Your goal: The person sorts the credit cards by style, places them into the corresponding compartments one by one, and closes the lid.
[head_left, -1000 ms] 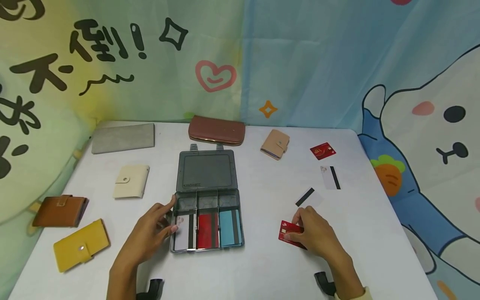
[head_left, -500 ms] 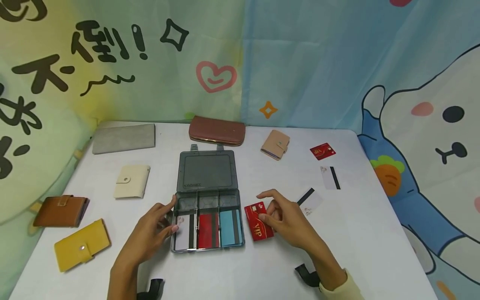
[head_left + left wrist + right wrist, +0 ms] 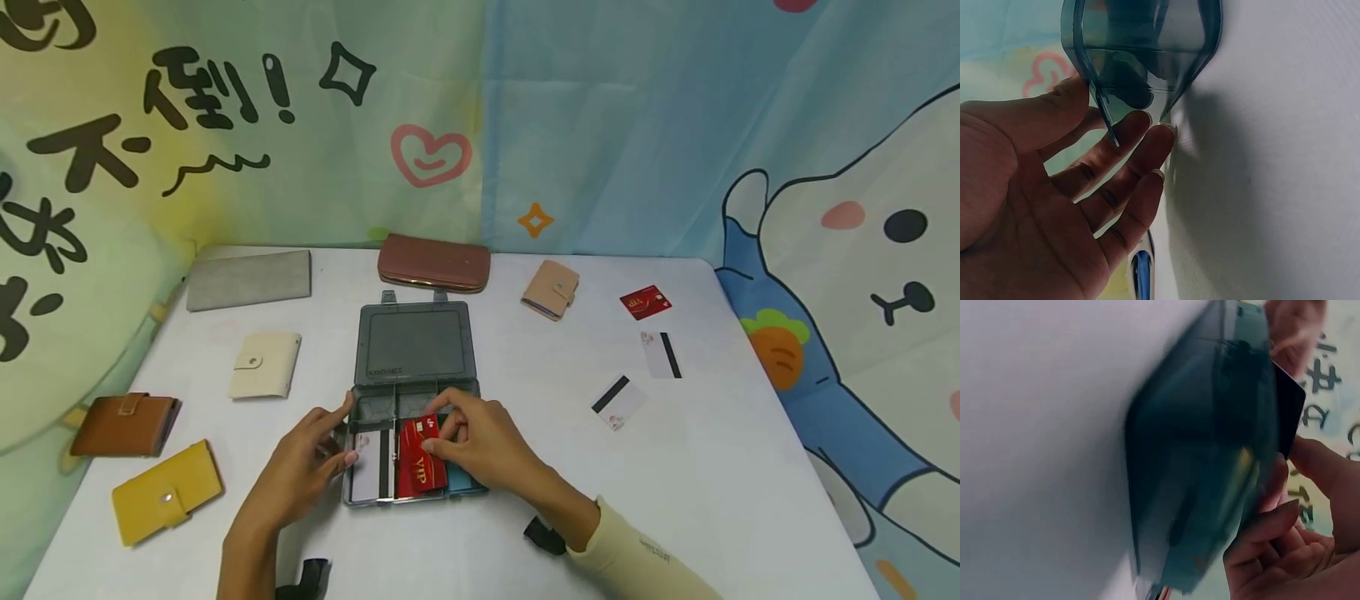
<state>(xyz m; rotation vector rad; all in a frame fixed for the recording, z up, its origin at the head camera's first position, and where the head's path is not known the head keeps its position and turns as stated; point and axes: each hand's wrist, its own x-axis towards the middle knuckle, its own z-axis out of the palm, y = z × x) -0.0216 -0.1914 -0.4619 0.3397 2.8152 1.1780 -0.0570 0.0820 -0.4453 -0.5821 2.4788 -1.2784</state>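
A grey translucent compartment box (image 3: 415,342) lies on the table with its lid folded back. My left hand (image 3: 296,467) holds the box's left side, thumb at the rim and fingers bent along the wall, also seen close in the left wrist view. My right hand (image 3: 483,437) pinches a red VIP card (image 3: 427,471) between thumb and fingers, tilted over the front middle compartment. Beneath it lie red cards, mostly covered. A white card with a black stripe (image 3: 367,467) lies in the front left compartment; blue cards (image 3: 461,482) in the front right are partly hidden by the hand.
White striped cards (image 3: 619,402) and another red card (image 3: 646,302) lie to the right. Behind the box are a brown wallet (image 3: 433,263) and a beige wallet (image 3: 551,289). Several wallets, including a yellow one (image 3: 168,493), are spread on the left.
My right hand has carried the red VIP card leftward from the right side of the table to above the box's front middle compartment. The left hand has stayed at the box.
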